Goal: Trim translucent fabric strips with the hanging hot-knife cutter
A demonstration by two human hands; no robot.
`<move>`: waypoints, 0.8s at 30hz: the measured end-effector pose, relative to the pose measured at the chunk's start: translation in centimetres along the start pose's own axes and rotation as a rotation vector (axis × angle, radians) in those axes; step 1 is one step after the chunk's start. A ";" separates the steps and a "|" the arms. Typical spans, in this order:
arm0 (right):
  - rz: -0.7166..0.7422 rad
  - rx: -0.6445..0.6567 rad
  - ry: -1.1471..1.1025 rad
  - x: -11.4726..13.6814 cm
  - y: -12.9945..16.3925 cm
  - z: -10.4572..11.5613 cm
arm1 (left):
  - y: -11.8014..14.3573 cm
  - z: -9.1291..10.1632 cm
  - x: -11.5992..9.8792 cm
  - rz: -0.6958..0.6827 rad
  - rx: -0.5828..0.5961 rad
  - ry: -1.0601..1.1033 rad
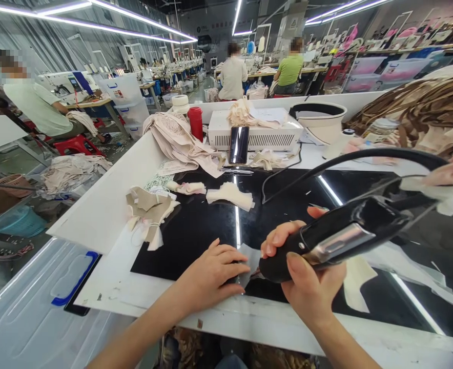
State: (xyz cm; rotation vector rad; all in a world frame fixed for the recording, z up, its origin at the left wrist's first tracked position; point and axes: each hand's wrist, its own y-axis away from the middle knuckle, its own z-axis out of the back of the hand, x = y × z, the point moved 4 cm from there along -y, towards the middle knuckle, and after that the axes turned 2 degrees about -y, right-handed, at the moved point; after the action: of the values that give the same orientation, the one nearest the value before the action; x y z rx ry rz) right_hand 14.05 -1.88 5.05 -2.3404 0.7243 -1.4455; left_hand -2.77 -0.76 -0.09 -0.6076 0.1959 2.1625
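On the black mat (196,230), the left hand (211,274) presses flat, fingers spread, on a fabric piece (249,259); the right hand (307,277) clamps a black iron (342,236) just beside it. Fabric scraps (230,195) and a phone (239,145) lie beyond.

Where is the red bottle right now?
Head view: the red bottle stands upright at the table's far left, between the beige fabric pile and the white box.

You have a glossy black mat (196,230), cream fabric pieces (230,196), a red flask (196,123), and a blue-handled clear bin (38,312) at lower left.
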 end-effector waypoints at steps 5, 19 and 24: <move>-0.009 0.003 0.010 -0.3 0.2 -0.1 | 0.1 0.0 0.2 -0.001 0.006 0.018; -0.034 0.045 -0.003 -0.2 1.4 -1.0 | 0.3 0.0 0.6 -0.039 0.027 0.064; -0.019 0.023 0.024 0.8 0.1 0.2 | 0.3 0.6 0.2 -0.037 0.017 0.038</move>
State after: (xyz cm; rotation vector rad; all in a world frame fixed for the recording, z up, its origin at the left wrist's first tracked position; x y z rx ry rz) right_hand 14.48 -2.38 5.50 -2.3228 0.6903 -1.4841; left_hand -3.28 -0.63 0.30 -0.6380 0.2213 2.1130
